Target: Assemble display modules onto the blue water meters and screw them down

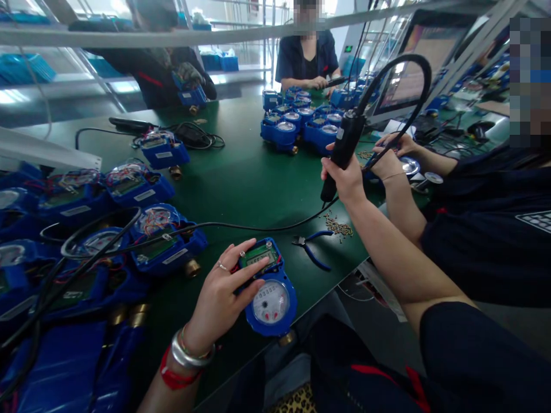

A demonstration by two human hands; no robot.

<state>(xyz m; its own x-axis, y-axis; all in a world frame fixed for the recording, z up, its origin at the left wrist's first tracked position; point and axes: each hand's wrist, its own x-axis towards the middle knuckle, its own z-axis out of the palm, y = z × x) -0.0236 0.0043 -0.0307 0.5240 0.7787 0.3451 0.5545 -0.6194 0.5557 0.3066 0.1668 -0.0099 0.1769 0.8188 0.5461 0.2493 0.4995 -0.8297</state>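
My left hand [224, 292] rests on a blue water meter [269, 289] near the front edge of the green table [241, 178], fingers laid over its open green circuit board. The meter's round dial faces up. My right hand [346, 178] is raised above the table and grips a black electric screwdriver [342, 152], tip pointing down, with a thick black cable arching off its top. A small heap of screws [338, 226] lies under that hand.
Blue-handled pliers [312, 246] lie beside the meter. Several open blue meters [142, 229] with wiring crowd the left. Another cluster of meters [301, 117] stands at the far end before a seated person [305, 57]. A co-worker's arm [396, 172] reaches in at the right.
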